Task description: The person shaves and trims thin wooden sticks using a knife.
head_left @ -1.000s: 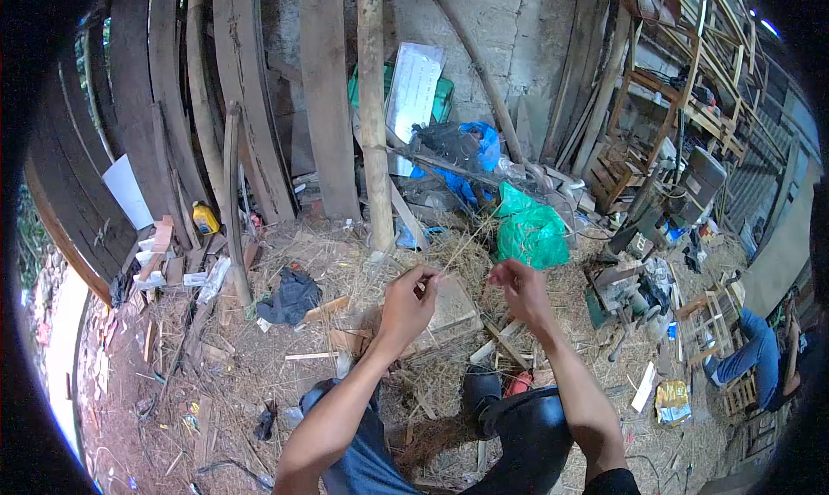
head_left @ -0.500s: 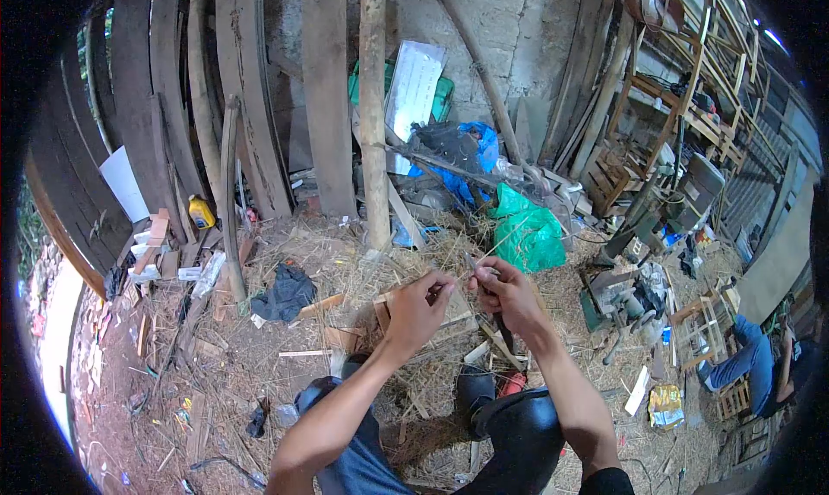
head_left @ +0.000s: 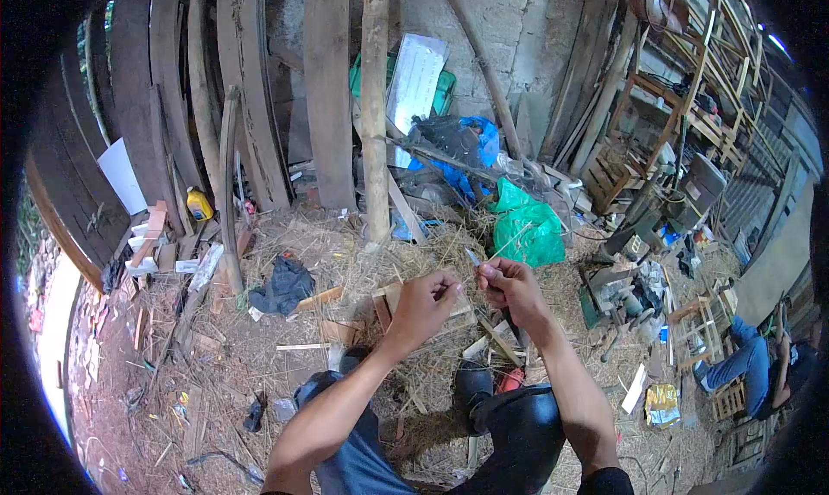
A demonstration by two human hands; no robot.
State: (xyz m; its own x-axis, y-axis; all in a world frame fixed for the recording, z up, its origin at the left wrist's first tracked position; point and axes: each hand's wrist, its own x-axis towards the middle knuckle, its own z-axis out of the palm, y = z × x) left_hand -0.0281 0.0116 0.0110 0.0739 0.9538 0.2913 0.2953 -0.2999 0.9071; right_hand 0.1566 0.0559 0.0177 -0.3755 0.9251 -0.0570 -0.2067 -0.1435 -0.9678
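My right hand is closed around what looks like a small knife. Its narrow pale blade points up and to the left past my thumb, and most of the handle is hidden in my fingers. My left hand is just to the left, thumb and fingertips pinched together. Whatever lies in that pinch is too small to make out. A short gap separates the two hands. Below them are my knees, dark boots and pieces of wood on straw.
A green plastic bag lies ahead, near a wooden post. Black cloth and a yellow bottle are to the left. A bench vise stands right. Another person's leg is at far right. Straw and scraps cover the ground.
Both hands stay close together in front of me, with small finger shifts. The right hand's blade shows a little more clearly now. The view has tilted slightly.
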